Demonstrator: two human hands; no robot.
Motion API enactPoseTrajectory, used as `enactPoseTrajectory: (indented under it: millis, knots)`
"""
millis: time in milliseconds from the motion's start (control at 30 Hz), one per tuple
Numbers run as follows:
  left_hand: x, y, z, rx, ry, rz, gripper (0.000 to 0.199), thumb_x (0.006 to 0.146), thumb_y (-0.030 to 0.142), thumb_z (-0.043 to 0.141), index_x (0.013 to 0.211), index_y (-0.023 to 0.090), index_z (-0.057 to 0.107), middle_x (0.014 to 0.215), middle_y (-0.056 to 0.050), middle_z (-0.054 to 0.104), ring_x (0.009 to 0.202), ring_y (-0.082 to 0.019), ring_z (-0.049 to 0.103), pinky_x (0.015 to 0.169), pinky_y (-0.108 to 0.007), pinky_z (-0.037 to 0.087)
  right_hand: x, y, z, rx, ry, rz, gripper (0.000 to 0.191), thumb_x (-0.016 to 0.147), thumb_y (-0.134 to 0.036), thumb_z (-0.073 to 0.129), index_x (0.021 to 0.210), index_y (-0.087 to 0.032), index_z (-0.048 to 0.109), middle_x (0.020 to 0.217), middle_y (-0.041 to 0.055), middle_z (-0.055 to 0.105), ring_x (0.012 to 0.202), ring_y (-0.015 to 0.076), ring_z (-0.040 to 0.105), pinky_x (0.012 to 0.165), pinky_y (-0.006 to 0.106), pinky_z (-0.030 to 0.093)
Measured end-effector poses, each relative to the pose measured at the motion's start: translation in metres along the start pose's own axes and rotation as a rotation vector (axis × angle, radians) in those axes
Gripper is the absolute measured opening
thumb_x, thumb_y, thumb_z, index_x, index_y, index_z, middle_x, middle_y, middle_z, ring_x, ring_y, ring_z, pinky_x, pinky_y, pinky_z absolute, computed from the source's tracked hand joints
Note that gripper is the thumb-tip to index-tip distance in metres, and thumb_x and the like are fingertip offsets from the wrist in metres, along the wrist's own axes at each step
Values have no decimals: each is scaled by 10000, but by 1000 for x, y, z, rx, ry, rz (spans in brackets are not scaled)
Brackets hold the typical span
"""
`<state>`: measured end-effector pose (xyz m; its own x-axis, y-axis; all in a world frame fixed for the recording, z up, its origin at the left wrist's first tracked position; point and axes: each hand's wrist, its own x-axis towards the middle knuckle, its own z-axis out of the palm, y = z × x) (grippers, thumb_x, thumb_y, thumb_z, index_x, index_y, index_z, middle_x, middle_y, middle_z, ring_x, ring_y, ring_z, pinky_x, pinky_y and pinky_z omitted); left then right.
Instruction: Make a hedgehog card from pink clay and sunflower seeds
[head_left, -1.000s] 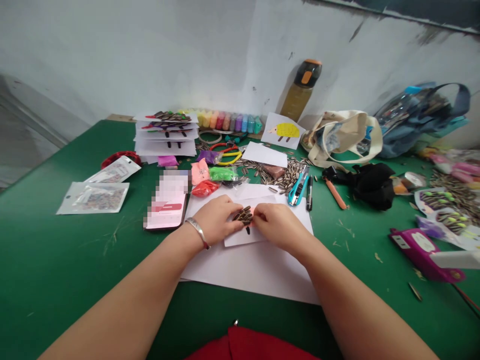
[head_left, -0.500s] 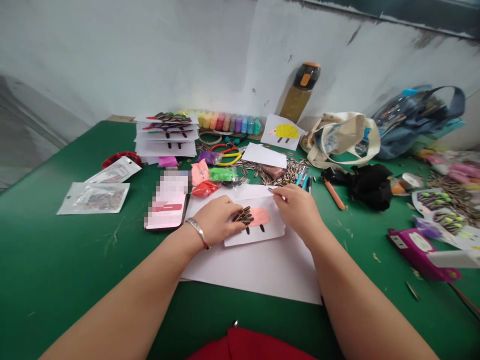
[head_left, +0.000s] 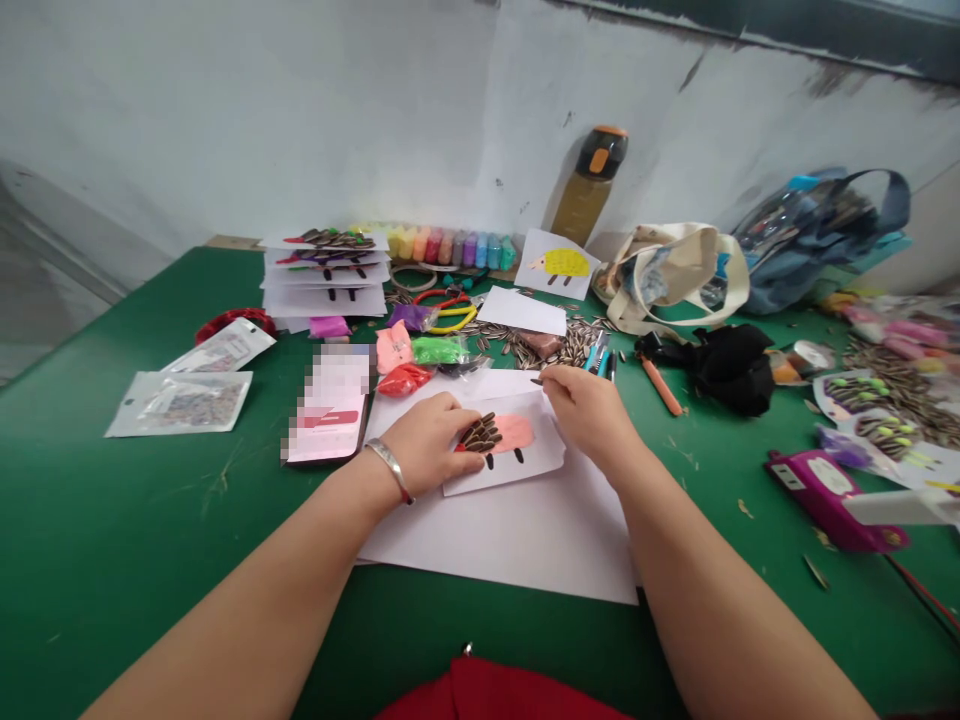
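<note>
A small white card (head_left: 538, 465) lies on larger sheets of white paper (head_left: 510, 545). It bears a pink clay body with two dark legs, and striped sunflower seeds (head_left: 481, 433) cover the left part of the pink clay (head_left: 516, 433). My left hand (head_left: 426, 440) grips the card at its left end, thumb and fingers on either side of the seeds. Beyond the card's upper right corner, my right hand (head_left: 589, 405) pinches a single sunflower seed (head_left: 536, 381), its dark tip poking out from the fingertips.
Clay packets, including a green one (head_left: 442, 350), sit behind the paper beside a phone (head_left: 330, 405). Loose seeds (head_left: 577, 343) spread behind my right hand. Stacked cards (head_left: 326, 302), a bottle (head_left: 591, 185) and a canvas bag (head_left: 675, 275) stand along the wall. A purple glue gun (head_left: 829, 500) lies right.
The view has shifted slightly, so everything sits a little further left. My right fingers have turned the seed a little; my left hand keeps its hold on the card.
</note>
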<state>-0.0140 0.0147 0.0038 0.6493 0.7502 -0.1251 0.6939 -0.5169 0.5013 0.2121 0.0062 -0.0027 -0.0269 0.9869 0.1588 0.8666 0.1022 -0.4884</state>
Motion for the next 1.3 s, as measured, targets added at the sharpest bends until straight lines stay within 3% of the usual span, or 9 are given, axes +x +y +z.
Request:
enactPoseTrajectory:
  millis: [167, 333, 433, 1300]
  knots:
    - [0, 1, -1, 7, 5, 11, 297, 767, 427, 602, 960, 207, 652, 822, -38, 508, 818, -205, 500, 705, -299, 381, -19, -20, -11, 260, -217, 24, 233, 812, -218, 471, 935, -228, 669, 731, -10, 648, 645, 133, 542, 580, 237, 375]
    - [1, 2, -3, -4, -16, 24, 255, 787, 399, 590, 930, 198, 657, 800, -36, 531, 846, -209, 498, 719, -293, 383, -21, -28, -4, 212, -339, 31, 157, 791, -212, 467, 713, -206, 603, 638, -24, 583, 574, 108, 470, 511, 221, 305]
    - [1, 3, -3, -13, -16, 14, 246, 806, 385, 575, 931, 191, 661, 818, -43, 544, 855, -206, 498, 735, -295, 387, -20, -29, 0, 190, -375, 27, 160, 795, -195, 457, 718, -206, 597, 650, -22, 595, 584, 108, 482, 520, 220, 303]
    - [4, -1, 3, 25, 33, 15, 228, 821, 382, 557, 904, 193, 655, 828, -49, 564, 844, -212, 519, 743, -313, 395, -22, -41, 9, 59, -409, -131, 164, 840, -172, 442, 764, -196, 585, 697, 5, 620, 623, 119, 489, 558, 222, 273]
